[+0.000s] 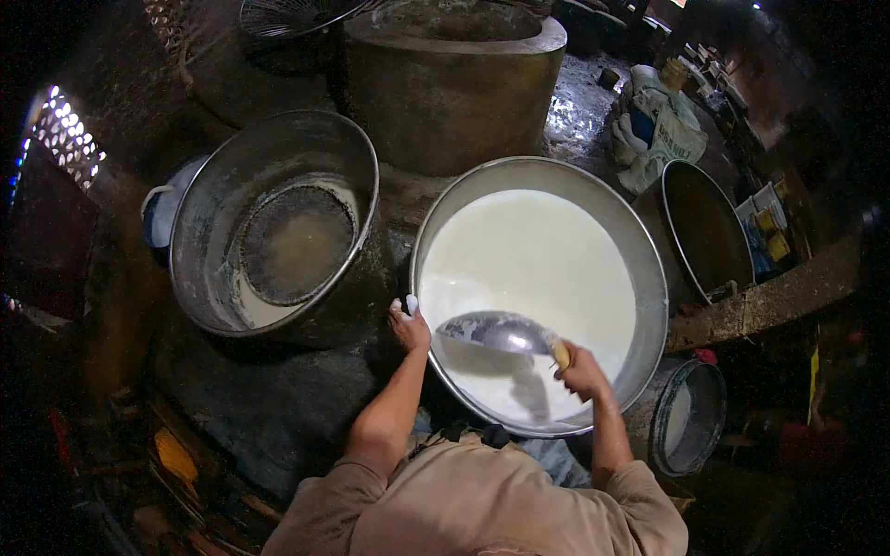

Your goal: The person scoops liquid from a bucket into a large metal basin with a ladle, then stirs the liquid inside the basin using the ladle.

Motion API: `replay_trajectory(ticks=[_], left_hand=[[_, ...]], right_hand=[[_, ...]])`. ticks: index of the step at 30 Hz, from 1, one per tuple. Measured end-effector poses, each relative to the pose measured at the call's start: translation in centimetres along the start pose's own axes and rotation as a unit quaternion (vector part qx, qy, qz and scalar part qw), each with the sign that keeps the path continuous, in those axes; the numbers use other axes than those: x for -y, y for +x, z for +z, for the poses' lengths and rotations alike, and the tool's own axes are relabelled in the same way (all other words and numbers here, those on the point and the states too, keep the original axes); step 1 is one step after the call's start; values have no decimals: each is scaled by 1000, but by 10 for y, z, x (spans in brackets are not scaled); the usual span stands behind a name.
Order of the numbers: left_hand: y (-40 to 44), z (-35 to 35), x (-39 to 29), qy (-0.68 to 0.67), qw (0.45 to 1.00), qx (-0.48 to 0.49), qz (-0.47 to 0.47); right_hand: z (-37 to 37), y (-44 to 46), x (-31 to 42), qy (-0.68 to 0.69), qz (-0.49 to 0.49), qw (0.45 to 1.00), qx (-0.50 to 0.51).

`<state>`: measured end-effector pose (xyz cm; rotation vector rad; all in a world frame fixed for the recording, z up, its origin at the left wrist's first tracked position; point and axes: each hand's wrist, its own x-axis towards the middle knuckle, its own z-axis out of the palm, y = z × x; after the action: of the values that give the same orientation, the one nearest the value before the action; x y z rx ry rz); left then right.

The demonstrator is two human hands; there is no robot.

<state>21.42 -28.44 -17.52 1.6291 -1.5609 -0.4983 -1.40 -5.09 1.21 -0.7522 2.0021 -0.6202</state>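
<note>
A large round metal pot (654, 269) stands in front of me, filled with milky white liquid (538, 243). My left hand (409, 327) grips its left rim, with something white at the fingertips. My right hand (582, 372) is closed around the short, light-coloured handle of a big metal scoop (501, 332). The shiny rounded underside of the scoop faces up, with white residue on it. It is held over the near part of the liquid, casting a shadow there; its lower edge seems close to the surface, but I cannot tell whether they touch.
A tilted metal pot (209, 287) with a round sieve-like piece (297, 246) inside stands left. Behind is a thick-walled round vat (445, 102). Another metal vessel (705, 232) and sacks (663, 130) are at right. A smaller container (709, 417) sits near my right arm.
</note>
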Motion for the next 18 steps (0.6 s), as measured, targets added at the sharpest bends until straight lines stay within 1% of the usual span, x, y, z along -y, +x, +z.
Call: replay_trajectory(ticks=[1, 2, 3, 4, 5, 7, 9, 12, 13, 15, 18], left_hand=[[0, 0, 1, 18, 1000, 3, 3], [1, -2, -2, 4, 1000, 15, -27], [2, -5, -10, -8, 998, 27, -57], [3, -8, -14, -21, 995, 40, -88], [3, -8, -14, -51, 994, 40, -91], [4, -13, -20, -65, 991, 44, -108], [6, -13, -24, -55, 991, 42, -117], [5, -8, -15, -31, 997, 23, -64], [6, -9, -18, -36, 997, 22, -70], [7, -13, -24, -46, 995, 18, -81], [5, -10, -18, -35, 998, 21, -56]], right_hand=[[-13, 4, 22, -17, -18, 1000, 10], [-19, 22, 27, -31, -55, 998, -9], [-23, 28, 54, -36, -70, 996, -30], [-21, 38, 78, -80, -88, 991, -68], [-11, 68, 74, -115, -162, 972, -124], [11, 125, 66, -198, -176, 943, -201], [25, 161, 65, -224, -135, 948, -182], [34, 178, 50, -260, -93, 952, -134], [36, 179, 40, -272, -83, 952, -114], [42, 177, 14, -295, -78, 945, -116], [45, 173, -28, -295, -60, 946, -118]])
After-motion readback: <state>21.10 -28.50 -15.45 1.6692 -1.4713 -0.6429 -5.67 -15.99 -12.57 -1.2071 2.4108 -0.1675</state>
